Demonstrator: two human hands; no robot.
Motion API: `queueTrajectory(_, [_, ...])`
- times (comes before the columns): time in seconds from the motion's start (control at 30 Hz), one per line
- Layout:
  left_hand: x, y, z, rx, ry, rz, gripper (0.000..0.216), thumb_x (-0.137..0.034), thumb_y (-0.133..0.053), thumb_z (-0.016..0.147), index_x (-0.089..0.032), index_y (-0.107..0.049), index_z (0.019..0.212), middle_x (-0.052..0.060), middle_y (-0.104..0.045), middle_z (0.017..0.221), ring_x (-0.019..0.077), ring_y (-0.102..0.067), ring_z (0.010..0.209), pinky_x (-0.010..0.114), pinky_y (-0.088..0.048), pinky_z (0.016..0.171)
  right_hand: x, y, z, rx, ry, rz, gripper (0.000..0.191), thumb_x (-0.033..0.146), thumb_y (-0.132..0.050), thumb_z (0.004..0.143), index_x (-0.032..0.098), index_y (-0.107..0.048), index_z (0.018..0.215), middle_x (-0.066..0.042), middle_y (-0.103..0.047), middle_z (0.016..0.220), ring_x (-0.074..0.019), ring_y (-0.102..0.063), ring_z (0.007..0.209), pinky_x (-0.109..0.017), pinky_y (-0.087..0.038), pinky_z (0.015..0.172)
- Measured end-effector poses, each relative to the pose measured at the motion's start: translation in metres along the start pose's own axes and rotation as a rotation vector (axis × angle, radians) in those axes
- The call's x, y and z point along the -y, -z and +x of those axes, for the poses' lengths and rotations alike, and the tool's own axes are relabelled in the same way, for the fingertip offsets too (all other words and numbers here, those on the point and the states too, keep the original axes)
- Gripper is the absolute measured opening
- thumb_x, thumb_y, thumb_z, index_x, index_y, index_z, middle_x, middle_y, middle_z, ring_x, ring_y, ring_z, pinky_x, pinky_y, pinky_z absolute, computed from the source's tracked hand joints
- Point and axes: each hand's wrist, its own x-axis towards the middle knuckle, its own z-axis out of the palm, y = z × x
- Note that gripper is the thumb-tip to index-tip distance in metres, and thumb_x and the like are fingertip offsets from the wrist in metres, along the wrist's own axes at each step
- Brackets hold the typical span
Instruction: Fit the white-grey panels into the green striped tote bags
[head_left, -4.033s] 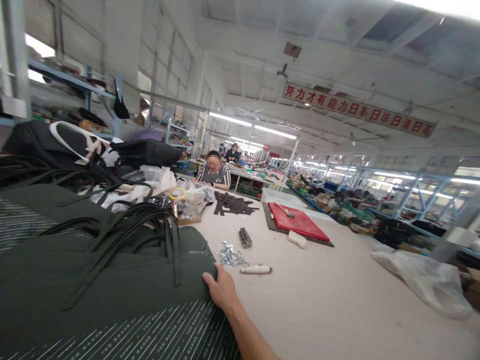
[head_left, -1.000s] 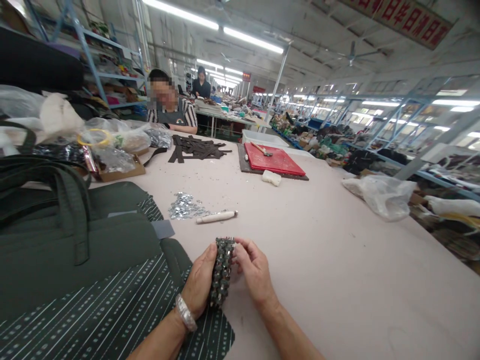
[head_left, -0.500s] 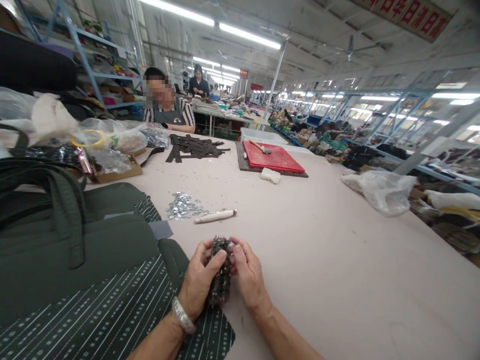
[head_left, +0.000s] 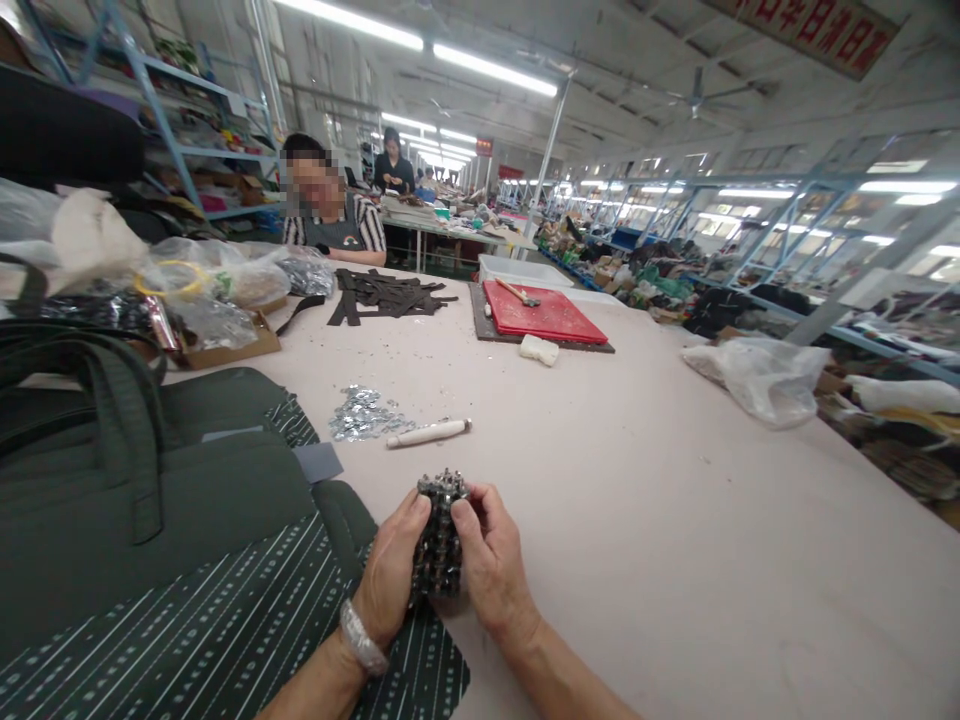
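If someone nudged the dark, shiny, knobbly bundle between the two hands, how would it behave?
The dark, shiny, knobbly bundle looks metallic, so it's probably heavy for its size. Its bumpy surface would likely resist smooth sliding or rolling. It looks clustered rather than solid, so it might loosen without the left hand and right hand against its sides.

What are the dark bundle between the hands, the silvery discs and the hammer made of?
The bundle looks like metal: dark, with bright glints and small points sticking up, though its core is hidden. The discs seem to be thin, bare metal, judging by their silvery shine. The hammer has a pale, matt handle, probably wood, and a grey head, likely metal.
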Motion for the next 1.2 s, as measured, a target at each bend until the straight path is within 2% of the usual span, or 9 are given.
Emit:
queueTrajectory(0.17, [0.004, 0.002, -0.003, 0.064, -0.042, 0.097, 0.044, -0.053, -0.057, 0.09, -0.016, -0.066, 0.114, 0.008, -0.071, 0.11, 0.025, -0.064, 0.101, 0.033, -0.049, 0.093, -0.004, -0.01, -0.005, -0.042, 0.002, -0.002, 0.033, 0.052, -0.047, 0.096, 0.021, -0.057, 0.103, -0.002, -0.065, 0.093, -0.017, -0.061, 0.086, -0.028, -0.049, 0.079])
queueTrajectory(0.43, [0.005, -0.009, -0.004, -0.032, -0.009, 0.126, 0.046, -0.056, -0.053, 0.09, -0.015, -0.063, 0.108, 0.007, -0.071, 0.103, 0.0246, -0.064, 0.097, 0.033, -0.048, 0.089, -0.011, -0.012, 0.004, -0.092, 0.032, -0.088, 0.04, 0.051, -0.032, 0.101, 0.023, -0.054, 0.085, 0.001, -0.058, 0.079, -0.0154, -0.054, 0.073, -0.027, -0.046, 0.071])
queueTrajectory(0.6, [0.001, -0.01, -0.005, -0.117, -0.028, 0.161, 0.051, -0.063, -0.055, 0.087, -0.015, -0.064, 0.102, 0.006, -0.07, 0.097, 0.0225, -0.062, 0.089, 0.032, -0.048, 0.083, -0.007, -0.012, 0.005, -0.035, -0.002, -0.084, 0.034, 0.05, -0.043, 0.098, 0.021, -0.059, 0.103, -0.003, -0.066, 0.096, -0.0174, -0.059, 0.089, -0.029, -0.046, 0.083])
queueTrajectory(0.7, [-0.001, -0.01, -0.005, -0.109, 0.009, 0.081, 0.053, -0.066, -0.059, 0.082, -0.015, -0.066, 0.099, 0.005, -0.07, 0.092, 0.022, -0.063, 0.088, 0.03, -0.048, 0.083, -0.008, -0.015, 0.006, -0.074, -0.03, -0.038, 0.036, 0.053, -0.045, 0.096, 0.02, -0.059, 0.094, -0.001, -0.063, 0.086, -0.0158, -0.058, 0.082, -0.028, -0.047, 0.077])
queueTrajectory(0.83, [0.001, -0.009, -0.005, -0.106, 0.096, -0.005, 0.056, -0.067, -0.058, 0.082, -0.014, -0.067, 0.098, 0.004, -0.069, 0.081, 0.0207, -0.064, 0.079, 0.029, -0.051, 0.072, -0.011, -0.011, 0.017, -0.145, -0.331, 0.291, 0.045, 0.065, -0.056, 0.084, 0.02, -0.057, 0.087, 0.007, -0.047, 0.062, -0.0088, -0.04, 0.049, -0.021, -0.034, 0.043])
queueTrajectory(0.97, [0.008, -0.004, -0.001, -0.184, 0.121, -0.043, 0.055, -0.067, -0.052, 0.086, -0.014, -0.065, 0.098, 0.002, -0.066, 0.079, 0.0184, -0.062, 0.074, 0.028, -0.05, 0.067, -0.011, 0.006, 0.028, -0.073, -0.61, 0.668, 0.056, 0.067, -0.071, 0.068, 0.023, -0.05, 0.094, 0.011, -0.046, 0.059, -0.0046, -0.028, 0.039, -0.016, -0.02, 0.034])
queueTrajectory(1.07, [0.009, -0.002, 0.003, -0.218, 0.1, -0.031, 0.054, -0.067, -0.049, 0.087, -0.016, -0.065, 0.096, 0.001, -0.065, 0.08, 0.0184, -0.06, 0.078, 0.028, -0.05, 0.071, -0.008, 0.017, 0.028, 0.016, -0.563, 0.509, 0.051, 0.055, -0.081, 0.061, 0.022, -0.049, 0.084, 0.011, -0.046, 0.058, -0.0032, -0.026, 0.038, -0.016, -0.019, 0.033])
queueTrajectory(1.13, [0.009, -0.001, 0.005, -0.204, 0.07, -0.012, 0.052, -0.066, -0.052, 0.086, -0.017, -0.065, 0.093, 0.001, -0.065, 0.083, 0.0192, -0.06, 0.083, 0.029, -0.049, 0.078, -0.003, 0.018, 0.025, 0.051, -0.434, 0.264, 0.047, 0.04, -0.086, 0.057, 0.02, -0.056, 0.086, 0.008, -0.056, 0.065, -0.0042, -0.037, 0.041, -0.017, -0.029, 0.037])
queueTrajectory(1.2, [0.009, -0.001, 0.005, -0.176, 0.03, 0.014, 0.052, -0.067, -0.055, 0.084, -0.017, -0.067, 0.091, 0.002, -0.067, 0.087, 0.0207, -0.06, 0.09, 0.03, -0.047, 0.086, 0.004, 0.014, 0.021, 0.131, -0.3, 0.067, 0.05, 0.029, -0.087, 0.054, 0.019, -0.064, 0.097, 0.003, -0.066, 0.082, -0.0093, -0.055, 0.059, -0.02, -0.044, 0.051])
